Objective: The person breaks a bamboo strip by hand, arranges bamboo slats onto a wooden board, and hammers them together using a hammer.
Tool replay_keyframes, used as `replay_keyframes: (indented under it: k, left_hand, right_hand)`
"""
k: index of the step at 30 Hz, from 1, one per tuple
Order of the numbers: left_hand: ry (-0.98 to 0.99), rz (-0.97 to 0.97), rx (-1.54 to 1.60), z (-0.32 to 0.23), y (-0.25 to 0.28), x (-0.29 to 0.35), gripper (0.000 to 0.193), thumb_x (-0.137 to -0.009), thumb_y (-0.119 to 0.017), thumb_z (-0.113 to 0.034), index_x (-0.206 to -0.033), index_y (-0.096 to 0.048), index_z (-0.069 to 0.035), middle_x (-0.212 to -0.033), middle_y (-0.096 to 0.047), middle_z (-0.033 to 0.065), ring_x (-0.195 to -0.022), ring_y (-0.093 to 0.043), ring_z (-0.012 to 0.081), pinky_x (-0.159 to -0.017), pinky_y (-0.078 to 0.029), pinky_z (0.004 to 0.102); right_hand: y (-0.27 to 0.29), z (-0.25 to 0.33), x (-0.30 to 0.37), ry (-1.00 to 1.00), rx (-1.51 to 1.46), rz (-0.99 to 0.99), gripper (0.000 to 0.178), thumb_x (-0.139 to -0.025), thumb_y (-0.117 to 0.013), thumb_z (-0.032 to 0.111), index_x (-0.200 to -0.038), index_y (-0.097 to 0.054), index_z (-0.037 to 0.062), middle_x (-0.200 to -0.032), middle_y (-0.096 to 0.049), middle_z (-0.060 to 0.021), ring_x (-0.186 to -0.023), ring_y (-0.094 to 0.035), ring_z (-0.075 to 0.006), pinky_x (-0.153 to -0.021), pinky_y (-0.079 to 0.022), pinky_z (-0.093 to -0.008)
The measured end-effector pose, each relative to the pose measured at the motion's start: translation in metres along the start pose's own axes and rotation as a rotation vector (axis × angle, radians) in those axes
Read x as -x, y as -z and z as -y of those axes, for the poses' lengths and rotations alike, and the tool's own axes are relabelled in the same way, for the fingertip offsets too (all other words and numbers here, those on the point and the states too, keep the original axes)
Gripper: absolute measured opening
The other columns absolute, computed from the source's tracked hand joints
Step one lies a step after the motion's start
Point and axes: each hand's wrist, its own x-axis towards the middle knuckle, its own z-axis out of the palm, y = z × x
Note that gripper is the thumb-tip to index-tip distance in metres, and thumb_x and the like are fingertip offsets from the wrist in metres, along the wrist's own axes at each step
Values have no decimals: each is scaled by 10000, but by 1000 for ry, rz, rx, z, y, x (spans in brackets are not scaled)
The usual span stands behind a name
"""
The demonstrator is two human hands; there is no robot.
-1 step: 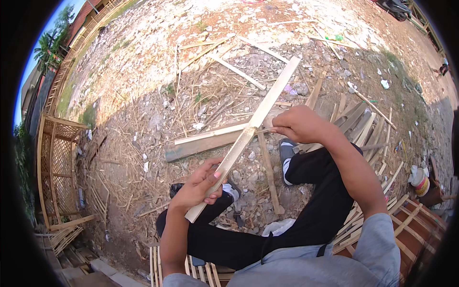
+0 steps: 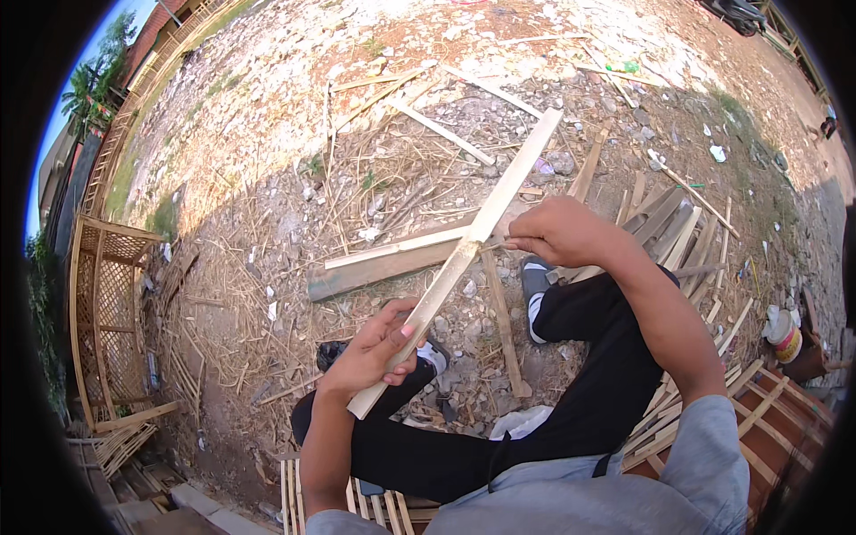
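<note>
A long, pale split-bamboo slat (image 2: pixel 515 174) slants from near my lap up and away to the right, with a node around its middle. My left hand (image 2: pixel 379 352) wraps around the near part of this slat, thumb on top. At the node, my right hand (image 2: pixel 557 234) is closed in a fist around a thin, blade-like tool (image 2: pixel 496 244). The tool lies edge-on against the slat's right side, and most of it is hidden by the fingers. Both forearms reach over my black-trousered legs.
Beneath the bamboo lie a wide board (image 2: pixel 383 272) and a narrow upright plank (image 2: pixel 505 330). Several weathered boards (image 2: pixel 664 223) are piled by my right foot. A lattice wooden frame (image 2: pixel 111 321) stands at left; a white-and-yellow bucket (image 2: pixel 785 339) at right. Rubble and straw cover the ground.
The slat's far end sits slightly lower and nearer to me. Both hands keep their grip, almost in the same places.
</note>
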Motion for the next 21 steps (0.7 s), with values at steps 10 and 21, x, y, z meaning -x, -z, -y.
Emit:
replay_keyframes:
  k: [10,21]
  left_hand:
    - [-32,10,21,2,-9,9,430,-992,-503,-233,-1375,-352,-106,-890,-494,58,-535,-413,73,-399,-316,188]
    - [-182,-89,-101,21,-35,-18,373,-1030,-400,-176,-1379,-287,-114,-949,-462,51,-579,-418,75,-440,-357,190]
  right_hand:
    - [1,-10,-8,263,58,-183,252,-877,-606,308,-751,-542,99,-690,-578,-91,-664,-580,-337,-596,-427,-442]
    - [-24,20,-16,-46,-87,-181,254,-946,-521,309,-893,-572,66,-759,-599,-136,-782,-610,-350,-673,-466,-467]
